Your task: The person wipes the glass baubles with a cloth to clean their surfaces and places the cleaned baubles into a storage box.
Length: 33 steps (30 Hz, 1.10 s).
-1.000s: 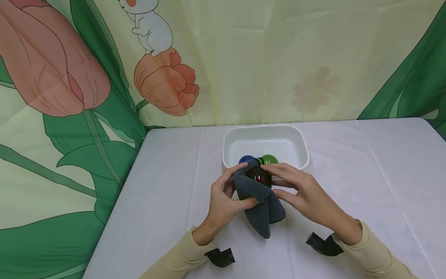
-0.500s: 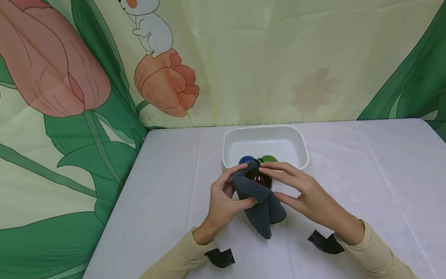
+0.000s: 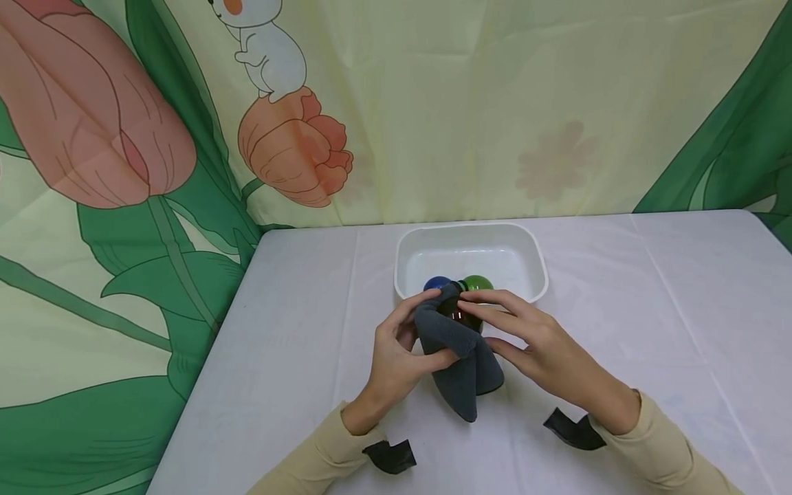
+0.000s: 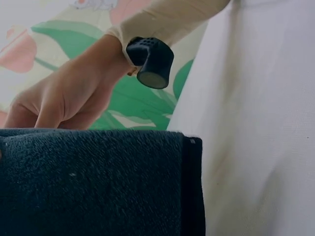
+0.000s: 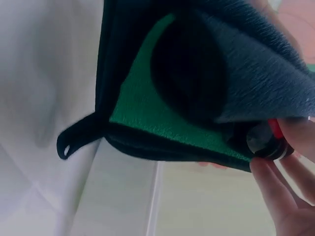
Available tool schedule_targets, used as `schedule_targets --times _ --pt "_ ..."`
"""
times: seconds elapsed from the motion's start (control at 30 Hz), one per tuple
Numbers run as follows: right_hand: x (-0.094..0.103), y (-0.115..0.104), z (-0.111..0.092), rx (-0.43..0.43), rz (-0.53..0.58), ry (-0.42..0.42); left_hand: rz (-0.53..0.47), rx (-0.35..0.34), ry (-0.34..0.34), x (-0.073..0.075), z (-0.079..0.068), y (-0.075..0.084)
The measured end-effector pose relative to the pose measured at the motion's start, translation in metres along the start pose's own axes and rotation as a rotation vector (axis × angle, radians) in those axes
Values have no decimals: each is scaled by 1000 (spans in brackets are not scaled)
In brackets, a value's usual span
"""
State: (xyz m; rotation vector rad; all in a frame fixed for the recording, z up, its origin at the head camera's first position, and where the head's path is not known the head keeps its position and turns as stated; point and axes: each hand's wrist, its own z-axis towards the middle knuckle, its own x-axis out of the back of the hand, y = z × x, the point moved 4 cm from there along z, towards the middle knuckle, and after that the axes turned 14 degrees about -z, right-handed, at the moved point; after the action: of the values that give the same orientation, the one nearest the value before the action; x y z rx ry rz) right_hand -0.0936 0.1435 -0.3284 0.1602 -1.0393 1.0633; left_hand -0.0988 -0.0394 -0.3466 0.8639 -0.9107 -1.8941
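My left hand [image 3: 399,354] grips a folded blue-grey towel [image 3: 450,338], thumb across its front and fingers behind. In the towel's fold sits a dark, glossy ball [image 3: 459,315] with a reddish sheen. My right hand [image 3: 544,344] pinches this ball from the right, fingertips over its upper side and thumb below. The right wrist view shows the towel's green inner face [image 5: 147,105], its black edging and hanging loop [image 5: 74,137], with the ball [image 5: 261,140] partly covered. Fabric fills the lower left wrist view, hiding the left fingertips.
Behind the hands stands a white tray [image 3: 538,265] on the white-covered table [image 3: 297,330]. A blue ball [image 3: 437,282] and a green ball [image 3: 478,282] lie at its near side. A printed curtain [image 3: 433,137] hangs at the table's far edge.
My right fingers have slid slightly left and down over the dark ball, covering more of it. The towel's hanging corners have shifted a little left; my left hand keeps its place.
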Motion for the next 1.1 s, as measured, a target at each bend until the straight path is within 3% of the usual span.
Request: schedule_targets --times 0.2,0.47,0.6,0.7,0.9,1.1 --pt "0 -1 2 -20 25 18 13 12 3 -2 1 5" --pt "-6 7 0 -192 317 -27 12 6 10 -2 1 5" --pt "-8 9 -2 -219 326 -59 9 3 12 -2 1 4" --pt "-7 8 -2 -201 285 -67 9 -6 14 1 0 -1" --pt "1 3 -1 -60 137 -11 0 -5 17 6 -3 -16" --pt "2 1 0 57 39 40 -5 3 22 5 -2 -14"
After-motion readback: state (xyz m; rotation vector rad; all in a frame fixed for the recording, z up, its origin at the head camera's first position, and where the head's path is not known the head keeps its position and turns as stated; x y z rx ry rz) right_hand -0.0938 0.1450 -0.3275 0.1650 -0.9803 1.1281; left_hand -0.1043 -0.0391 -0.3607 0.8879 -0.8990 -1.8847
